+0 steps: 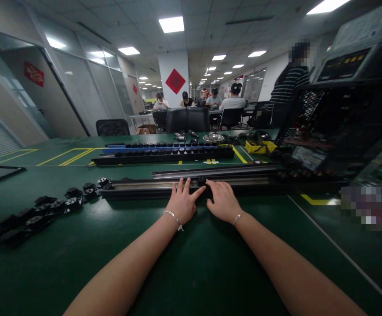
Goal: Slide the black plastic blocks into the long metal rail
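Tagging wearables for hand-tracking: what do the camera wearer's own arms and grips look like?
Both the left forearm and right forearm show no sleeve, cable or marking. Left grip and right grip are five-fingered, ungloved. Left wrist: silvery bracelet with a small dangling charm. Right wrist: thinner silvery band. Finer detail too small to tell.

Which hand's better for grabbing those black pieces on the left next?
Probably the left hand: it's nearer the black pieces; the right hand is farther off, by the small black block.
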`<state>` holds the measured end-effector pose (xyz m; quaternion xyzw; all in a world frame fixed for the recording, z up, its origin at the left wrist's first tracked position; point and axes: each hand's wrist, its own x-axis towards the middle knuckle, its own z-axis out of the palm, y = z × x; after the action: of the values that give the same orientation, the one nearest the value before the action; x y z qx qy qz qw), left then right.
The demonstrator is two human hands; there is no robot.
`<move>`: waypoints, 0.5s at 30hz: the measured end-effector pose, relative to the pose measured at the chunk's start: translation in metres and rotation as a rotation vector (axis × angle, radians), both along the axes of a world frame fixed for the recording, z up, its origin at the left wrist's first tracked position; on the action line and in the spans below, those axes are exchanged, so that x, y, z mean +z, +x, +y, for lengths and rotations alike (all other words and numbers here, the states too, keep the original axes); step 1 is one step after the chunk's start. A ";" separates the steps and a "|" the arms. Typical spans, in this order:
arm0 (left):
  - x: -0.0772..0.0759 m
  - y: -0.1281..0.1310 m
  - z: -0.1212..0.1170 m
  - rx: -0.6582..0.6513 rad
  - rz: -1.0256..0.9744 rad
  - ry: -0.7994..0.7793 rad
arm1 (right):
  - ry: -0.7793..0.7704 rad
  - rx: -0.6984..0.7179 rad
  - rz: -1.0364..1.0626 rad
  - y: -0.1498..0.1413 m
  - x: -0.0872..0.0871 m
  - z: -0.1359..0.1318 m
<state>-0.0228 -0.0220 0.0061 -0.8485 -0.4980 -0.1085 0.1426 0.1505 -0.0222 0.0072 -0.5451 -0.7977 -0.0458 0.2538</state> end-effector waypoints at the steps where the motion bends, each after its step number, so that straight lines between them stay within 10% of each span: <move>1: 0.001 0.002 0.000 0.013 0.012 -0.006 | -0.005 -0.003 -0.001 0.000 0.000 0.000; 15: 0.014 0.038 0.001 0.260 0.090 -0.081 | -0.084 -0.038 0.012 0.003 0.002 0.004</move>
<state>0.0155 -0.0206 0.0199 -0.7860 -0.6007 -0.0307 0.1431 0.1540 -0.0187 0.0093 -0.5707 -0.7869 -0.0139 0.2344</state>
